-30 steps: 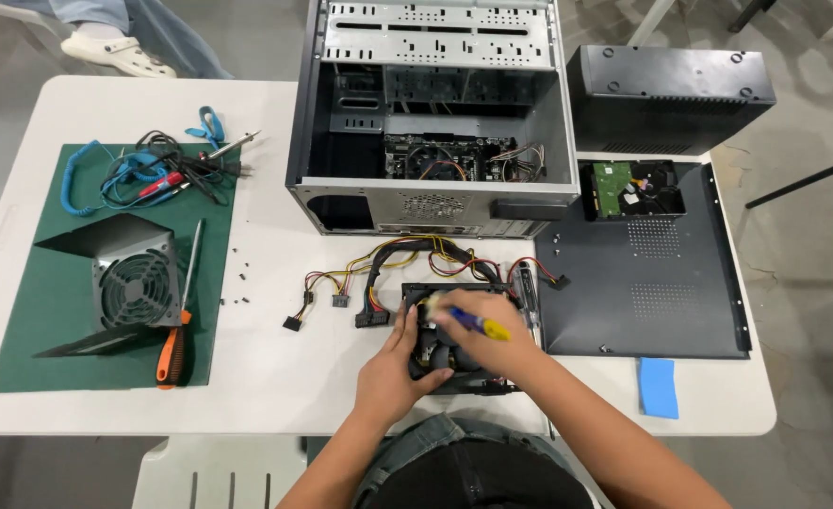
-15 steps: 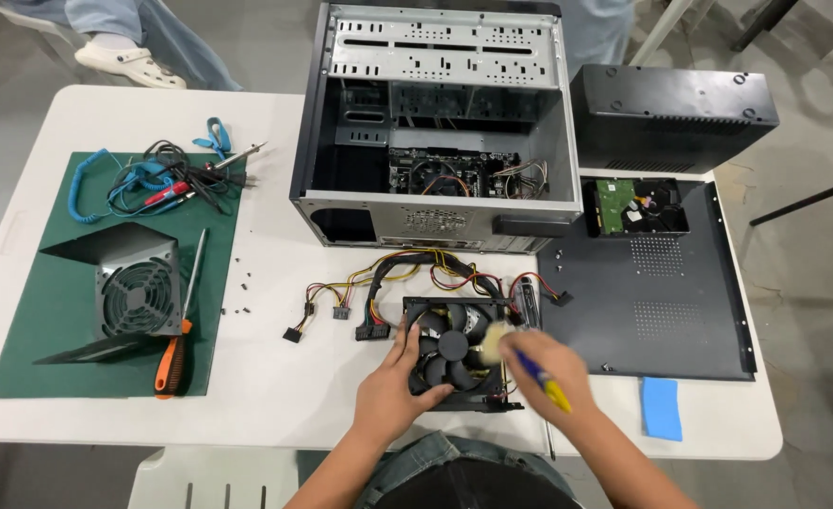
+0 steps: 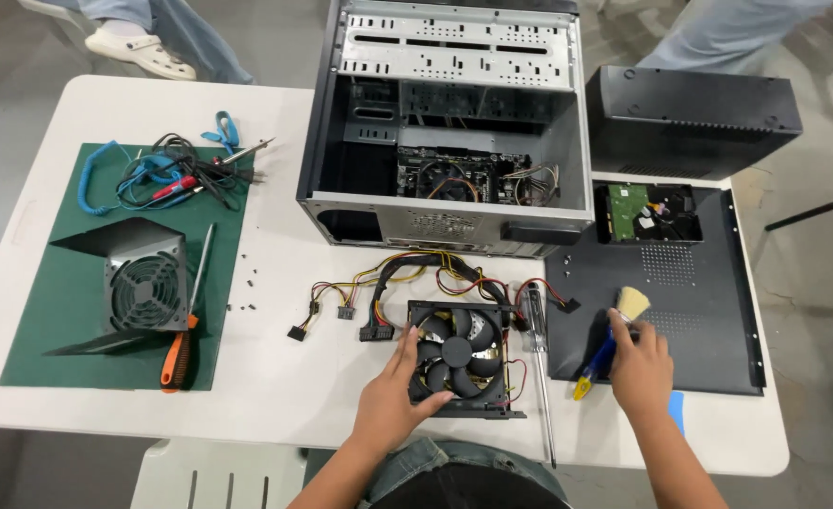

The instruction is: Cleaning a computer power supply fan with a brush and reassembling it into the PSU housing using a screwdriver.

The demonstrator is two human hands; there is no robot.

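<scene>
Both my hands work at the near edge of the white surface (image 3: 275,396). My left hand (image 3: 393,401) curls partly closed around the near left corner of a black case fan (image 3: 459,356), thumb over the frame, fingers close to the blades. The fan lies flat at 6 o'clock from the open computer case (image 3: 449,123), its thin wires joining a tangle of coloured cables (image 3: 407,283) at its 11 o'clock. My right hand (image 3: 641,368) closes over a small brush (image 3: 610,339) with a blue and yellow handle, bristles pointing to 12 o'clock over the black side panel (image 3: 690,311).

Risks, as I judge them: my left fingers could press and bend the fan blades; lifting the fan could tug its wires. A long screwdriver (image 3: 537,368) lies just at the fan's 3 o'clock and could roll off the near edge. Loose screws (image 3: 242,290) at 9 o'clock could scatter if swept.
</scene>
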